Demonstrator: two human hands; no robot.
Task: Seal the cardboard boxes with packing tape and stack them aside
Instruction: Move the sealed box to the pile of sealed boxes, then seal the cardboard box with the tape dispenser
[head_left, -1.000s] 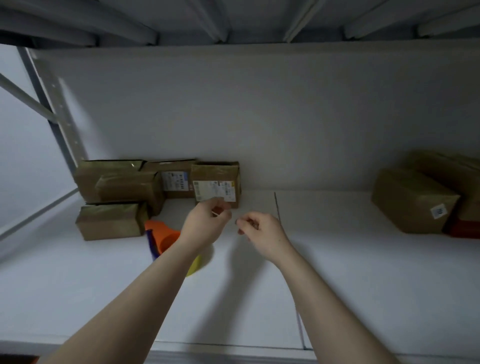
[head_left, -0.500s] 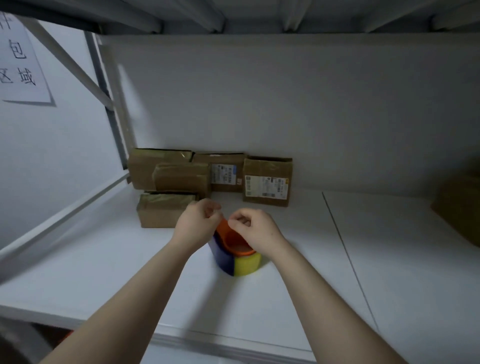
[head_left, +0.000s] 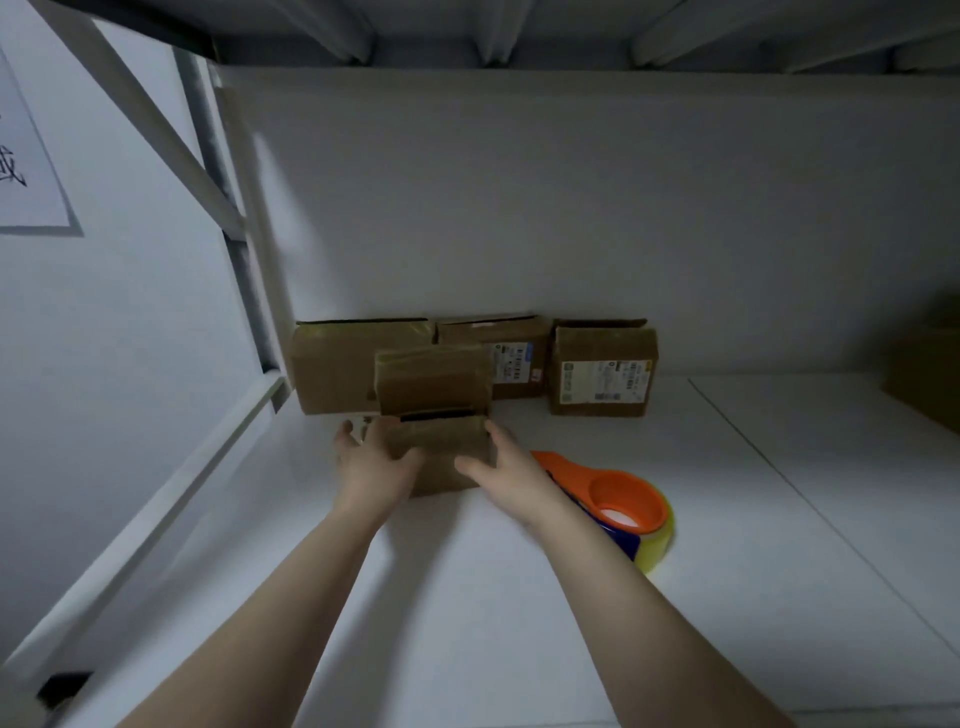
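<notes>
— Item one?
— Small cardboard box (head_left: 441, 460), near the shelf's (head_left: 519, 634) back-left corner. We grip it, left hand (head_left: 371, 467) and right hand (head_left: 506, 473) curled round its sides.
— Item two?
— Tape dispenser (head_left: 621, 499), just right of it; other boxes (head_left: 602, 369) along the back edge.

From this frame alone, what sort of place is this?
Probably a parcel packing station in a stockroom: a white bench inside metal shelving, labelled cardboard boxes against the back wall, and a tape dispenser beside a small box.
</notes>
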